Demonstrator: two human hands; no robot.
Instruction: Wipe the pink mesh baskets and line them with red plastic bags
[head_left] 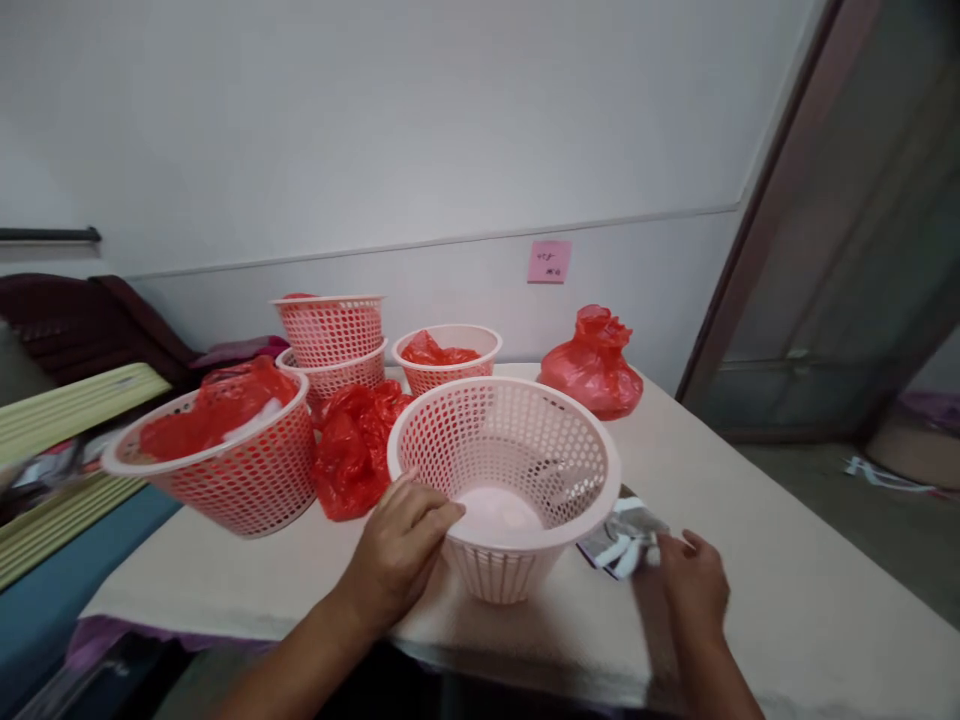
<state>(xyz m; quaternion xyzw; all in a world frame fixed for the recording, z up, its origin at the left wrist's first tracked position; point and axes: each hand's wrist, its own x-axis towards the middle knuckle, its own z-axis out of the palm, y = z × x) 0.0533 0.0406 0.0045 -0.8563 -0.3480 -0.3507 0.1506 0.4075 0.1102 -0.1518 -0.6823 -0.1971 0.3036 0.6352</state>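
A pale pink plastic basket (pixel 504 565) with perforated sides stands in front of me, tilted a little towards me; no contents show inside. My left hand (pixel 405 535) is closed over its near left rim, fingers outside and in. To the basket's right, a small pile of grey and white flat plastic packets (pixel 619 545) lies on the table, partly behind the basket. My right hand (pixel 694 585) is at the pile's right edge, its fingertips closed on the edge of a packet. A crumpled red plastic bag (pixel 356 455) rests left of the basket.
A basket with a red bag (pixel 259 490) stands at the left; stacked baskets (pixel 330 340) and another basket (pixel 450 375) are behind. A tied red bag (pixel 592 370) sits at the back right of the white table (pixel 757 590). A pink note (pixel 549 262) hangs on the wall.
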